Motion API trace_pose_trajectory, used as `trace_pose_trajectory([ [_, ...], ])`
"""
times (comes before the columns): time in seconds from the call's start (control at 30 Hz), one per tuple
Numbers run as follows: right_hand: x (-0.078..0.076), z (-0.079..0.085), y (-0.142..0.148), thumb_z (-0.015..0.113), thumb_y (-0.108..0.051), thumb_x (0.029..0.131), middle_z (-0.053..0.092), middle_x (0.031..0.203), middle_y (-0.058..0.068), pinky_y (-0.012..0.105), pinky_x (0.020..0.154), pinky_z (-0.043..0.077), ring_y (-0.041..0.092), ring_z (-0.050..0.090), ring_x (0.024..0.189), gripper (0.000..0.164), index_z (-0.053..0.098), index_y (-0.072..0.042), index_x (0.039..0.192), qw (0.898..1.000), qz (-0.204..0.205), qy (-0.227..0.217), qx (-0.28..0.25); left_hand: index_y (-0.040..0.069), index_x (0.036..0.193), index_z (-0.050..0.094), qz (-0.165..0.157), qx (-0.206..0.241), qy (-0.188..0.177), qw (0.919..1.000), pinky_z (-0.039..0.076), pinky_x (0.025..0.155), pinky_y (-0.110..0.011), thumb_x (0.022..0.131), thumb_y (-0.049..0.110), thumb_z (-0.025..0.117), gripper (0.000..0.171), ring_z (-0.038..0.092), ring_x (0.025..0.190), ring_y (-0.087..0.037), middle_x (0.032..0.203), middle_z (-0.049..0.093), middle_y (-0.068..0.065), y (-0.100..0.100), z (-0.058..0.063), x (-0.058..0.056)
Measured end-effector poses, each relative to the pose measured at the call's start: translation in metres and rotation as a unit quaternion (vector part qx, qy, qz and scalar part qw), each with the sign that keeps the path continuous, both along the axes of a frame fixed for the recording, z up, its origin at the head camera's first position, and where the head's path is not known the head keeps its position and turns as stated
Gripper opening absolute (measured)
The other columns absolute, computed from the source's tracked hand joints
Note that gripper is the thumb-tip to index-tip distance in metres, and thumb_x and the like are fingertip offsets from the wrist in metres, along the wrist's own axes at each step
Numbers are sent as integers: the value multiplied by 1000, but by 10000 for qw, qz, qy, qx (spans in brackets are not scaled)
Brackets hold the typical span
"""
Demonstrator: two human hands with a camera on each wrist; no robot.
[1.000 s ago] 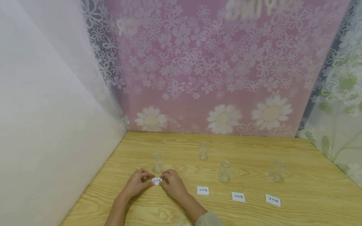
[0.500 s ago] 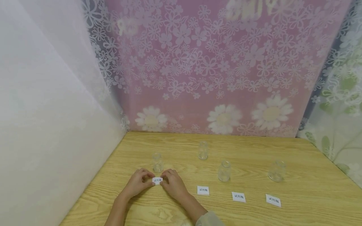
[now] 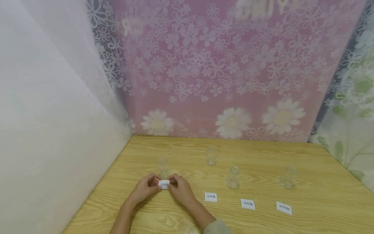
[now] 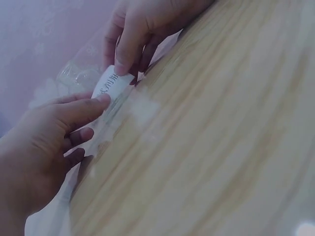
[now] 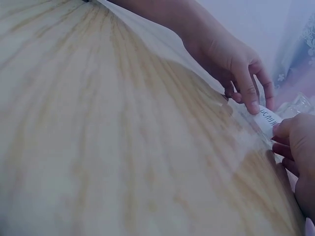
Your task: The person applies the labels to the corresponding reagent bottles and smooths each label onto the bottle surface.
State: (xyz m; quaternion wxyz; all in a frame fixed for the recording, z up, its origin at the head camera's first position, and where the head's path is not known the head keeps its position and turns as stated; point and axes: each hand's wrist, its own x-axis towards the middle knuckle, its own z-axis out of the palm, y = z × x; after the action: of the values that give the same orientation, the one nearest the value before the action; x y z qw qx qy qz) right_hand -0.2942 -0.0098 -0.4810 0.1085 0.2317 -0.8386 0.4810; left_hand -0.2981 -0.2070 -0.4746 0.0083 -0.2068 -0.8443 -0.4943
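With left hand (image 3: pixel 142 189) and right hand (image 3: pixel 182 191) we pinch opposite ends of a white label (image 3: pixel 164 184); just beyond our grip stands a glass bottle (image 3: pixel 164 168), and rightward lies a second card (image 3: pixel 211 197).

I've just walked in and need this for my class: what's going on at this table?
A person's left hand and right hand pinch a small printed white label by its opposite ends, in front of the leftmost glass bottle. Whether the two touch is hard to tell. Three more labels lie on the wooden table, with three other bottles standing farther back.
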Motion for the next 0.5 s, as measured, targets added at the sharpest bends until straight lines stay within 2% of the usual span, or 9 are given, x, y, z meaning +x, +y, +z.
trace_pose_trajectory([
  [0.07,0,1,1,64,-6,86,62,87,2,28,71,49,15,58,81,18,60,-3,103,9995,73,-128,-287,3,107,57,79,118,-25,9999,44,60,-23,81,11,70,30,52,71,-17,84,57,-4,3,2,1],
  [0.1,-1,2,1,64,-5,86,62,86,2,27,70,49,15,58,80,18,60,-2,103,9991,74,-150,-397,1,107,57,117,196,-40,9997,45,59,-24,81,9,70,30,52,71,-18,84,58,-5,5,7,3],
  [0.3,-4,0,1,62,-1,86,61,87,4,25,65,48,14,59,74,17,59,-1,103,9969,82,-41,-781,-4,109,57,170,596,-72,9981,46,55,-26,87,3,62,24,53,66,-20,84,61,-11,9,11,3],
  [0.33,-4,0,1,62,-1,86,61,88,5,25,65,48,15,59,73,17,59,-1,103,9963,94,-35,-857,-4,109,57,153,645,-58,9978,46,55,-26,88,4,61,23,53,66,-20,84,61,-11,8,9,1],
  [0.5,-6,-2,0,61,1,86,60,88,7,25,62,49,18,60,71,17,59,-2,103,9915,194,-155,-1275,-10,107,57,143,968,-228,9949,45,55,-27,93,3,52,19,52,64,-23,84,61,-18,10,24,11],
])
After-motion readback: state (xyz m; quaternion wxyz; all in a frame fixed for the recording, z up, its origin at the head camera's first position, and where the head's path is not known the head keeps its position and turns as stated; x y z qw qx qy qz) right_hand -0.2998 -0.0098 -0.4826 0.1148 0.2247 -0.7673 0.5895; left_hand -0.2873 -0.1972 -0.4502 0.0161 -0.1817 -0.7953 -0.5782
